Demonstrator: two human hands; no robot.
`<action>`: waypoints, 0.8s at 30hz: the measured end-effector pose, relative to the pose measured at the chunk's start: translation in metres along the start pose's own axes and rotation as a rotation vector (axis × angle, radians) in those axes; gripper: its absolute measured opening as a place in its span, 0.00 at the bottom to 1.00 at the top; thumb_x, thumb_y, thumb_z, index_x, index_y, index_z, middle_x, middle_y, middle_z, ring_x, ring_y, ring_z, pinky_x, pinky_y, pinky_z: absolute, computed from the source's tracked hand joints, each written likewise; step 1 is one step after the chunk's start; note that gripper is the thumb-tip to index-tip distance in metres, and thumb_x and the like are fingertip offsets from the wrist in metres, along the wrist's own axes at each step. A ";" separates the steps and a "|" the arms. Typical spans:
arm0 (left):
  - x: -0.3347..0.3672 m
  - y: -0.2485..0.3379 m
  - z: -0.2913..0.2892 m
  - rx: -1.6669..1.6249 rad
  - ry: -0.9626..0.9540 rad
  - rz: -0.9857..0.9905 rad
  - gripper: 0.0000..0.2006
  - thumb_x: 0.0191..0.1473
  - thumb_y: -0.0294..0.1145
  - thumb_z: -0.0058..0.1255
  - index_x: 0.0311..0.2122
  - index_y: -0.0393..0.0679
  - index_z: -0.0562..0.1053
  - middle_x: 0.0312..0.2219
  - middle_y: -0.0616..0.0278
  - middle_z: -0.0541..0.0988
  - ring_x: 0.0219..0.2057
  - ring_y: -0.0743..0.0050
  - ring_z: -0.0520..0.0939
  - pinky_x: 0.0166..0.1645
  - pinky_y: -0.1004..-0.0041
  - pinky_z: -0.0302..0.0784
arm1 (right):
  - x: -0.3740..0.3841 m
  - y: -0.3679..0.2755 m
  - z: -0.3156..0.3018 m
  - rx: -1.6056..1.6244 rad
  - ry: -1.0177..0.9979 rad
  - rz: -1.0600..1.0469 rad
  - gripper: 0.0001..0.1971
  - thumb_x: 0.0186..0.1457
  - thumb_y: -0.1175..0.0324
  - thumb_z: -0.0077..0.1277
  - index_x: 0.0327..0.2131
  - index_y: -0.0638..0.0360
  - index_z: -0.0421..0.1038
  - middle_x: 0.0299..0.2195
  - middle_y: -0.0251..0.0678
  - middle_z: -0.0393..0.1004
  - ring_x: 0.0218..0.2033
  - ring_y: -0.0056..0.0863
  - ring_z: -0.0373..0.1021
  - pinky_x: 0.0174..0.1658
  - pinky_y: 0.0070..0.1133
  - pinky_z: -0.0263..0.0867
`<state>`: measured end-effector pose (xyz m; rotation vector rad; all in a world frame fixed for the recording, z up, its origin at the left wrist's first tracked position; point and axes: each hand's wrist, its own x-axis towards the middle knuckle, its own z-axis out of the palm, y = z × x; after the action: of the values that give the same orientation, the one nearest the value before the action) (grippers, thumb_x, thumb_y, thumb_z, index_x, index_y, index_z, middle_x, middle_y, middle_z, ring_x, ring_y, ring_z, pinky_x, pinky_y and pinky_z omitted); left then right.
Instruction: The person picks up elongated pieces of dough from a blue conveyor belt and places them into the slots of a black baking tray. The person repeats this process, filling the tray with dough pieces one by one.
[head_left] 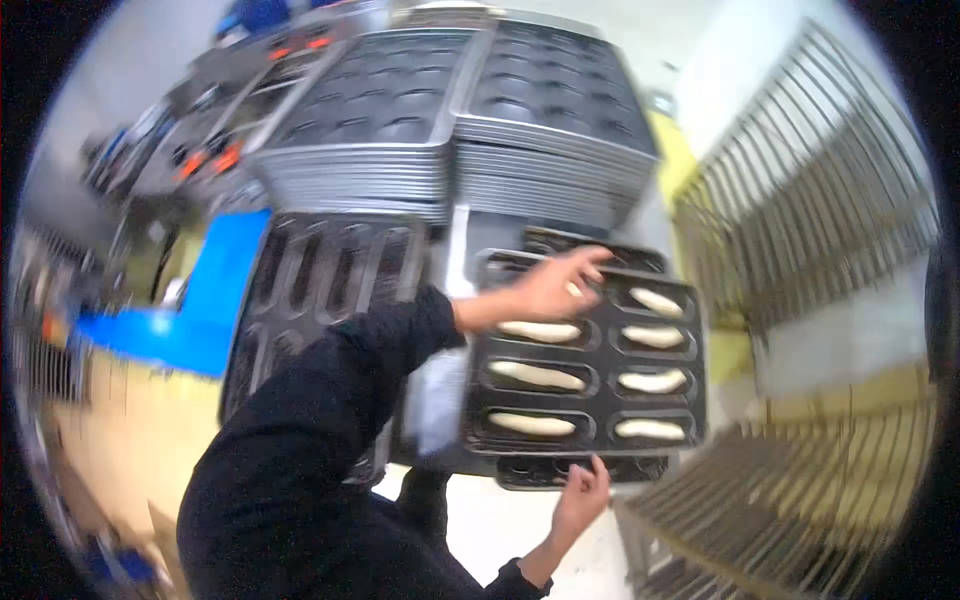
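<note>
A dark baking tray (pixel 600 405) with long oval moulds lies on the work surface, and several pale dough sticks (pixel 538 375) rest in its moulds. My left hand (pixel 560 287), wearing a ring, reaches across the tray's far left part and hides the mould beneath it. Its fingers are stretched loosely toward the right, and no dough shows in them. At the near edge of that tray is my right hand (pixel 580 500), fingers apart, with nothing visible in it. Another dark tray's edge (pixel 520 472) shows under the filled one.
Two tall stacks of mould trays (pixel 350 175) (pixel 550 180) stand at the back. An unfilled tray (pixel 335 240) lies to the left, beside a blue sheet (pixel 225 290). Metal wire racks (pixel 800 180) (pixel 790 500) stand at the right.
</note>
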<state>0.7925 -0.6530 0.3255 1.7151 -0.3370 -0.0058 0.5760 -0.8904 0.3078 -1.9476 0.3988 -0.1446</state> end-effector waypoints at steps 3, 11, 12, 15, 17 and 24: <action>-0.116 0.053 0.007 -0.517 0.006 -0.178 0.38 0.52 0.40 0.51 0.61 0.48 0.43 0.56 0.49 0.56 0.50 0.62 0.69 0.43 0.68 0.74 | -0.040 -0.061 0.021 -0.303 -0.083 -0.145 0.06 0.46 0.76 0.55 0.21 0.64 0.69 0.19 0.35 0.68 0.21 0.22 0.64 0.26 0.18 0.61; -0.427 0.170 -0.120 -0.956 0.197 0.139 0.32 0.57 0.51 0.35 0.60 0.45 0.46 0.54 0.51 0.60 0.55 0.57 0.63 0.55 0.61 0.62 | -0.260 -0.199 0.217 0.090 -0.733 -1.613 0.22 0.53 0.54 0.42 0.50 0.51 0.65 0.53 0.42 0.62 0.53 0.47 0.59 0.57 0.49 0.41; -0.480 0.191 -0.138 -1.013 0.642 -0.224 0.33 0.58 0.53 0.28 0.61 0.43 0.41 0.57 0.49 0.56 0.59 0.55 0.57 0.60 0.59 0.53 | -0.285 -0.207 0.251 0.111 -0.799 -1.373 0.23 0.55 0.52 0.39 0.51 0.53 0.63 0.53 0.44 0.61 0.54 0.46 0.57 0.57 0.47 0.42; -0.604 0.219 -0.189 0.426 0.661 0.481 0.35 0.55 0.60 0.26 0.60 0.45 0.48 0.59 0.48 0.50 0.62 0.50 0.46 0.61 0.51 0.35 | -0.385 -0.214 0.333 0.425 -1.142 -0.633 0.27 0.58 0.49 0.33 0.53 0.58 0.60 0.54 0.46 0.60 0.56 0.44 0.55 0.58 0.41 0.45; -0.683 0.209 -0.211 1.025 0.722 0.425 0.36 0.53 0.65 0.25 0.59 0.49 0.54 0.60 0.48 0.49 0.62 0.47 0.42 0.59 0.41 0.27 | -0.467 -0.202 0.352 0.604 -1.631 -0.466 0.28 0.61 0.51 0.28 0.59 0.58 0.48 0.58 0.40 0.53 0.57 0.32 0.53 0.56 0.25 0.52; -0.890 0.115 -0.259 -1.184 1.320 0.029 0.27 0.57 0.47 0.33 0.58 0.43 0.52 0.58 0.53 0.54 0.61 0.61 0.50 0.61 0.59 0.47 | -0.681 -0.146 0.390 0.597 -1.936 -1.303 0.27 0.53 0.63 0.45 0.56 0.58 0.56 0.56 0.44 0.56 0.59 0.40 0.51 0.61 0.41 0.34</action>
<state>-0.0334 -0.2173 0.3167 0.2975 0.5595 0.7591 0.0789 -0.2666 0.3398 -0.7288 -1.8931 0.6852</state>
